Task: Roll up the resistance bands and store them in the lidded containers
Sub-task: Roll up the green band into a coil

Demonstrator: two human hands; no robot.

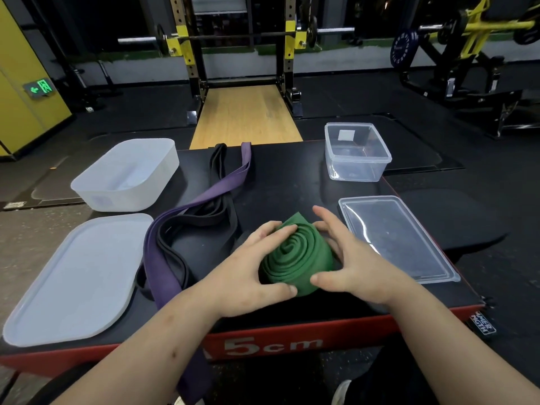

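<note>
A green resistance band (295, 255), wound into a thick coil, sits near the front of the black-topped box (286, 182). My left hand (248, 273) wraps its left side, thumb under the front. My right hand (347, 258) cups its right side. Both hands grip the coil. A purple band (181, 211) lies unrolled across black bands (216, 211) to the left, and its end hangs over the front edge. A frosted white container (128, 173) stands at the back left with its lid (73, 276) in front. A clear container (356, 152) stands at the back right, its clear lid (397, 238) nearer me.
The box has a red front face (292, 337) printed with "5cm". Around it is dark rubber gym floor. A squat rack with a barbell (242, 36) and a wooden platform (245, 115) stand behind. A shoe tip (342, 393) shows at the bottom.
</note>
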